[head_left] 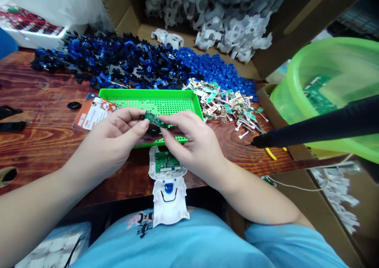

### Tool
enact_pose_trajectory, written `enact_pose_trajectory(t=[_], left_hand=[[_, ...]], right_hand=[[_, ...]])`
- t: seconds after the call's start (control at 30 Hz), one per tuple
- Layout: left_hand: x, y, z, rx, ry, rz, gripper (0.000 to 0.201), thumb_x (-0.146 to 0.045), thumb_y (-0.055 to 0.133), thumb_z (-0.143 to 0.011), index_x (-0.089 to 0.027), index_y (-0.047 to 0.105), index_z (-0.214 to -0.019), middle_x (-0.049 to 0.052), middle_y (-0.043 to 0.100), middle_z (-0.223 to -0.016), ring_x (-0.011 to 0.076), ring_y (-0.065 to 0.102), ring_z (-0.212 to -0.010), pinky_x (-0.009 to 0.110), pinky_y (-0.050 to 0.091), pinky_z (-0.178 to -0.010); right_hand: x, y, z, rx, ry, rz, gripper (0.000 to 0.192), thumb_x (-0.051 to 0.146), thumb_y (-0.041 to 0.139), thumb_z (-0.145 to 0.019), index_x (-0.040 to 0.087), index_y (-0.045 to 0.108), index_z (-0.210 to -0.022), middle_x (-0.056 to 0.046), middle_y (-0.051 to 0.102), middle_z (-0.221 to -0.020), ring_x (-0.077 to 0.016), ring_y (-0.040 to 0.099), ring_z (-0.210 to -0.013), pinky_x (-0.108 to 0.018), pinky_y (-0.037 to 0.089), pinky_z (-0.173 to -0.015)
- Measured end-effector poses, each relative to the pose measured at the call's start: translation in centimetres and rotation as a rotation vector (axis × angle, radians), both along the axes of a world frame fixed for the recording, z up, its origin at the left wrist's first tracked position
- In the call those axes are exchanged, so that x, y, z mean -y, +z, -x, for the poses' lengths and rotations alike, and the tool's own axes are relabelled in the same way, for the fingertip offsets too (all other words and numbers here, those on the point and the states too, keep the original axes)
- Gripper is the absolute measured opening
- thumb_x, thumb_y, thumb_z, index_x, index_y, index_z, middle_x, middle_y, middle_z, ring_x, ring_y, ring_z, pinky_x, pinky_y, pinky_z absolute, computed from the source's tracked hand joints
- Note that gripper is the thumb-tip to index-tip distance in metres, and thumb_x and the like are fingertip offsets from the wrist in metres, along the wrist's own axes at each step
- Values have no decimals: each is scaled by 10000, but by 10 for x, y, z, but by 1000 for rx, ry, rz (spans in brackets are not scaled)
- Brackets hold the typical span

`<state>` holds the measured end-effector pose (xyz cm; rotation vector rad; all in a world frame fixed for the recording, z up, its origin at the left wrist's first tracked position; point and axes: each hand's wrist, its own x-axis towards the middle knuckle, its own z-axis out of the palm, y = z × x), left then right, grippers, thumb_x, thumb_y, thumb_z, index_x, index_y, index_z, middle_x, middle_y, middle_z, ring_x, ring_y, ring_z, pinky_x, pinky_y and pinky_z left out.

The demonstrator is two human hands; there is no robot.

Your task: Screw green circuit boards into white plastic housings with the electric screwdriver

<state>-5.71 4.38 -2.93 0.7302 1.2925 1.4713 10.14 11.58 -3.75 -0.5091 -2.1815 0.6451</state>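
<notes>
Together, the left hand point(118, 135) and right hand point(192, 141) pinch a small, thin green circuit board point(155, 119) by its ends, fingers closed on it, above a perforated green plastic tray point(180, 98). Held so lightly, it could slip onto the glossy wooden tabletop point(44, 114) or the white plastic housing point(168, 189) below, or flex and crack.

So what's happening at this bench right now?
A person holds a small green circuit board between both hands, left hand and right hand, over a green tray. Below, at the table edge, lies a white shell with another board seated in it. Behind the tray are heaps of blue parts and loose boards; a box of white shells stands further back.
</notes>
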Motion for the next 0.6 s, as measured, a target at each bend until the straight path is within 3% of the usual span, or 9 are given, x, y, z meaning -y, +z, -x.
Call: enact_pose_trajectory(t=[0.37, 0.6], left_hand=[[1, 1, -6, 28, 68, -50, 155, -145, 735, -772, -180, 676, -911, -22, 750, -722, 109, 723, -637, 164, 609, -611], [1, 5, -8, -119, 58, -144, 155, -154, 752, -744, -183, 685, -882, -39, 754, -720, 87, 713, -634, 127, 596, -657]], right_hand=[[1, -2, 3, -61, 18, 208, 200, 153, 598, -870, 136, 660, -1058, -44, 680, -981, -128, 637, -971, -276, 566, -892], [3, 1, 2, -35, 3, 180, 222, 166, 544, -893, 161, 626, -1099, -53, 681, -1069, -141, 640, -1042, -296, 563, -934]])
